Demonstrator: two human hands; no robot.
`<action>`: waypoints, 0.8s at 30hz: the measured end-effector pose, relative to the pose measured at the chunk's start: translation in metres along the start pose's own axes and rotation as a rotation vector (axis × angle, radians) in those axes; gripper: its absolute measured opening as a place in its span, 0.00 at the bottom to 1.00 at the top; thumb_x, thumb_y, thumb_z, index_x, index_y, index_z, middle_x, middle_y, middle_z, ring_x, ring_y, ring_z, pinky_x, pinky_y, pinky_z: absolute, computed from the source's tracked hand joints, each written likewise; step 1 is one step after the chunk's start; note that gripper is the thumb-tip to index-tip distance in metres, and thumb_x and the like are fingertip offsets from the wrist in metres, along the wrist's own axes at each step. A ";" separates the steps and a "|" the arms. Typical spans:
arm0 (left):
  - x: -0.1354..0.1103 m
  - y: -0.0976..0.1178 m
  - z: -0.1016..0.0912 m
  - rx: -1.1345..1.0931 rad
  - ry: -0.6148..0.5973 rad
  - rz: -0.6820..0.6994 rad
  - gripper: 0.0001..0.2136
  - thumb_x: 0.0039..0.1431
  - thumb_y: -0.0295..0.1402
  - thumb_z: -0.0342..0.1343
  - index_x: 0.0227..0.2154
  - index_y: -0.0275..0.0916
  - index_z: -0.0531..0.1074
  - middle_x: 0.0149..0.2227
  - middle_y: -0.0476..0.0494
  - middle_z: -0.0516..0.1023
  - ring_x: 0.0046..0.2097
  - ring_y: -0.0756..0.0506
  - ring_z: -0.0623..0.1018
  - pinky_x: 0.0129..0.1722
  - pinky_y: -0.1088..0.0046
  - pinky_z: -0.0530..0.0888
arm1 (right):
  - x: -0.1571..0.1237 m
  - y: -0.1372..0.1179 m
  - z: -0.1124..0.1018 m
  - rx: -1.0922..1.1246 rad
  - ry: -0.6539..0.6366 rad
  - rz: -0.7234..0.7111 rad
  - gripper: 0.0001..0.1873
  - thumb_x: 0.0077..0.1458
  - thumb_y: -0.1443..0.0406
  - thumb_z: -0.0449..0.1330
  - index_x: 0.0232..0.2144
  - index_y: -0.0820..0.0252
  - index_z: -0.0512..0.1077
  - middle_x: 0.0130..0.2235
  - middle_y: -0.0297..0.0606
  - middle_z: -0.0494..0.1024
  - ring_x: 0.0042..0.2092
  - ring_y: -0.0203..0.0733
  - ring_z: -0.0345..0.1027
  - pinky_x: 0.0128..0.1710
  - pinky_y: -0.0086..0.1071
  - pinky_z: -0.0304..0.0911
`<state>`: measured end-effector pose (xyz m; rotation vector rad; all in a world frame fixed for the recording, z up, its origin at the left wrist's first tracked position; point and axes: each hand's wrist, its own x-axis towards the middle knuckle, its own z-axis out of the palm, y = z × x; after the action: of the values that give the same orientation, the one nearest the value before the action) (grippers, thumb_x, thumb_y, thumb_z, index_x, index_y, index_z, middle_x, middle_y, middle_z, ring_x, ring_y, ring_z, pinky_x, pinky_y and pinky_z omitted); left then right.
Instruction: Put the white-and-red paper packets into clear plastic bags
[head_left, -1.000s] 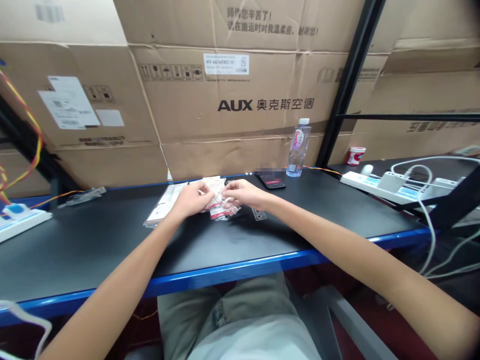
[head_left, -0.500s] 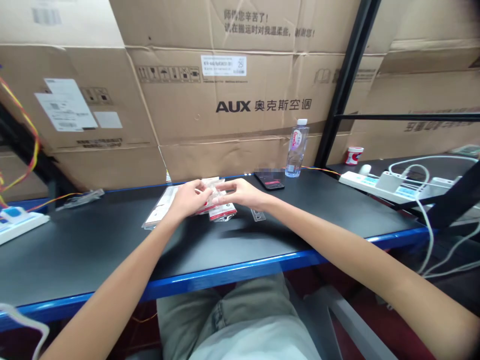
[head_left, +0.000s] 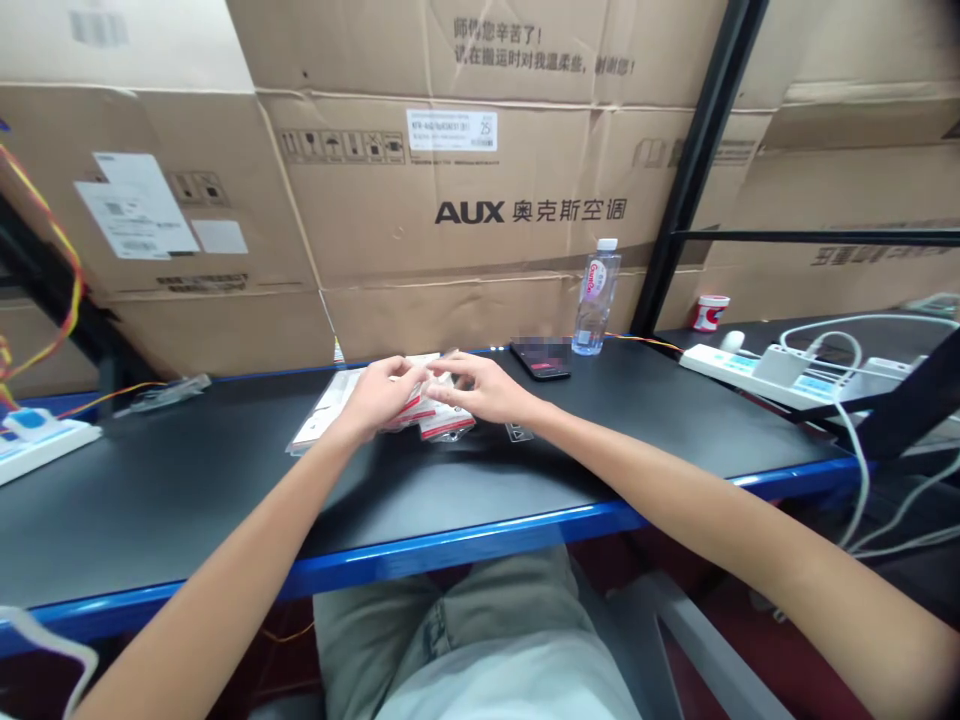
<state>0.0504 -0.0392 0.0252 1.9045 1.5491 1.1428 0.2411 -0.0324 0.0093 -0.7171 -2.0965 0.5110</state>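
Black workbench (head_left: pixel 187 490); plastic packets (head_left: pixel 448 426) beneath the fingers (head_left: pixel 459 386)

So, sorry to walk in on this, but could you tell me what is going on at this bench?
A seated person has both bare hands together over a small pile of clear plastic packets with red-and-white contents on a black bench top. The left hand and right hand meet above the packets, but what they pinch is hidden. White papers in clear plastic lie to the left, and a small clear plastic tag lies to the right.
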 end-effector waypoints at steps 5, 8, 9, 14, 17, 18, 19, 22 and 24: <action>0.000 0.002 -0.001 -0.040 -0.003 -0.007 0.13 0.51 0.43 0.54 0.28 0.38 0.74 0.27 0.50 0.76 0.29 0.49 0.71 0.25 0.76 0.65 | 0.000 0.001 -0.001 -0.043 -0.010 -0.012 0.22 0.56 0.51 0.61 0.46 0.59 0.74 0.43 0.38 0.76 0.32 0.33 0.68 0.36 0.28 0.63; 0.003 0.001 -0.001 -0.099 0.044 -0.014 0.11 0.50 0.40 0.54 0.26 0.37 0.74 0.25 0.50 0.74 0.28 0.49 0.70 0.27 0.76 0.66 | 0.000 0.003 -0.003 -0.067 -0.054 -0.122 0.19 0.60 0.55 0.59 0.49 0.57 0.74 0.49 0.40 0.73 0.39 0.35 0.69 0.43 0.30 0.65; 0.004 0.001 -0.001 -0.142 0.050 -0.039 0.11 0.49 0.39 0.54 0.26 0.37 0.74 0.25 0.50 0.74 0.28 0.49 0.70 0.26 0.75 0.66 | -0.001 0.003 -0.004 -0.079 -0.063 -0.148 0.19 0.61 0.56 0.58 0.51 0.57 0.73 0.50 0.41 0.71 0.40 0.36 0.69 0.44 0.31 0.65; 0.007 0.006 -0.011 -0.268 0.078 -0.083 0.12 0.48 0.39 0.53 0.28 0.35 0.74 0.30 0.46 0.77 0.32 0.46 0.74 0.28 0.74 0.69 | 0.001 0.000 -0.007 -0.090 0.030 -0.123 0.24 0.60 0.60 0.58 0.58 0.56 0.67 0.52 0.43 0.67 0.36 0.34 0.69 0.42 0.32 0.67; 0.011 0.002 -0.035 -0.050 0.206 -0.003 0.11 0.48 0.39 0.54 0.30 0.37 0.74 0.33 0.45 0.78 0.36 0.45 0.76 0.35 0.73 0.72 | 0.004 0.006 -0.012 -0.159 0.107 -0.091 0.20 0.58 0.64 0.58 0.53 0.59 0.69 0.51 0.43 0.68 0.34 0.33 0.69 0.40 0.33 0.67; 0.014 -0.003 -0.045 0.074 0.252 0.006 0.12 0.48 0.40 0.55 0.31 0.38 0.74 0.34 0.45 0.79 0.37 0.44 0.76 0.38 0.71 0.72 | 0.005 0.009 -0.016 -0.209 0.108 -0.063 0.18 0.57 0.65 0.58 0.50 0.60 0.70 0.50 0.43 0.69 0.33 0.34 0.69 0.40 0.33 0.67; 0.017 -0.009 -0.056 0.194 0.289 -0.013 0.13 0.48 0.40 0.56 0.34 0.39 0.74 0.37 0.44 0.79 0.40 0.42 0.77 0.40 0.69 0.73 | 0.006 0.013 -0.019 -0.271 0.094 -0.022 0.15 0.56 0.65 0.58 0.46 0.61 0.72 0.49 0.43 0.70 0.34 0.35 0.69 0.41 0.33 0.67; 0.027 -0.035 -0.084 0.516 0.304 -0.093 0.20 0.46 0.41 0.59 0.43 0.37 0.72 0.47 0.36 0.77 0.48 0.36 0.76 0.47 0.62 0.72 | 0.007 0.027 -0.032 -0.506 0.005 0.163 0.09 0.53 0.64 0.59 0.37 0.62 0.75 0.45 0.44 0.74 0.39 0.41 0.71 0.44 0.33 0.64; 0.032 -0.052 -0.094 0.614 0.118 -0.132 0.26 0.45 0.41 0.60 0.48 0.34 0.69 0.53 0.31 0.73 0.51 0.35 0.75 0.49 0.62 0.72 | 0.005 0.035 -0.038 -0.635 -0.082 0.305 0.09 0.52 0.64 0.61 0.36 0.61 0.76 0.43 0.45 0.76 0.43 0.46 0.71 0.44 0.34 0.63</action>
<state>-0.0548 -0.0098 0.0492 2.0748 2.2491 0.7856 0.2809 0.0012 0.0138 -1.4106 -2.2487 0.0145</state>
